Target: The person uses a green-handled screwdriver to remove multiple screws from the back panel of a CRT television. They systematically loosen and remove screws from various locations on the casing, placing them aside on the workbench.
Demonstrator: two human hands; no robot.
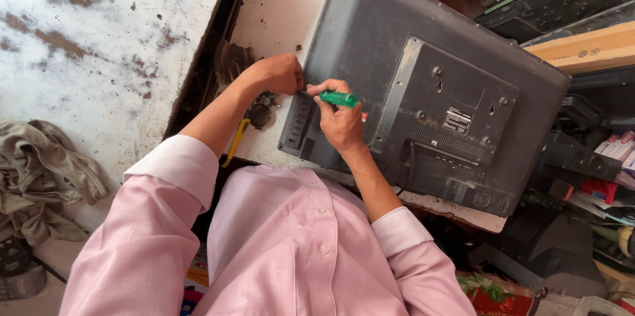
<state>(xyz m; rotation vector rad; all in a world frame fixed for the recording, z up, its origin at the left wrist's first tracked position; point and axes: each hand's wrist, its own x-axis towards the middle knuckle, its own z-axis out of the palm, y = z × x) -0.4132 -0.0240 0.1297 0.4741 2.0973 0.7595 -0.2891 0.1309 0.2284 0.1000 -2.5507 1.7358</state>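
At bench edge, right hand (340, 124) is gripping green screwdriver (338, 98) closed-fisted against face-down TV (430, 91) corner while left hand (281, 74), curled shut, is bracing that edge; tip could be slipping off the screw if tilted

One head-worn camera looks steeply down, close over the person's arms and the workbench (278, 5).

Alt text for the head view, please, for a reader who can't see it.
Seen from above, a person in a pink shirt grips a green-handled screwdriver in the right hand at the left edge of a grey flat-screen set lying face down on a worn white table. The left hand rests at the same edge.
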